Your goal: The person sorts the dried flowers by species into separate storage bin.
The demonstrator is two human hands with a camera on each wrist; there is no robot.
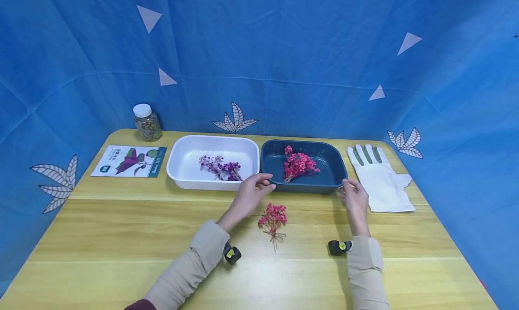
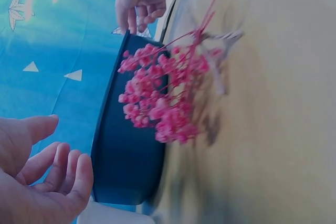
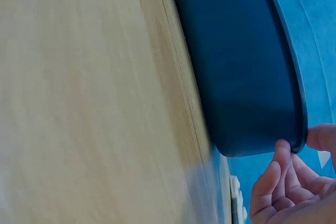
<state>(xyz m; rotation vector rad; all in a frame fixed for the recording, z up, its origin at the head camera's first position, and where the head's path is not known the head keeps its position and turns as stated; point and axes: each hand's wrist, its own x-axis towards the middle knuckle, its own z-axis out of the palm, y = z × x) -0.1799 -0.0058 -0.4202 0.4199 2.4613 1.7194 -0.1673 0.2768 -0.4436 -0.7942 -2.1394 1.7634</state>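
Note:
A dark blue tray [image 1: 304, 188] holds a bunch of pink dried flowers [image 1: 299, 165]. My right hand [image 1: 355, 198] pinches its front right rim between thumb and fingers, as the right wrist view shows. At the front left corner is my left hand [image 1: 252, 193], thumb and fingers apart and loosely bent. Its fingertips [image 2: 84, 169] are at the tray's edge; whether they touch it I cannot tell. Between my forearms lies a tied pink dried-flower bunch [image 1: 273, 220] on the table, stems towards me. The left wrist view shows this bunch large before the tray wall.
Left of the blue tray stands a white tray [image 1: 211, 185] with purple dried flowers [image 1: 220, 166]. Further left are a printed seed packet [image 1: 129, 161] and a white-lidded jar [image 1: 147, 123]. White gloves [image 1: 381, 188] lie at the right. A blue curtain [image 1: 267, 53] hangs behind the table.

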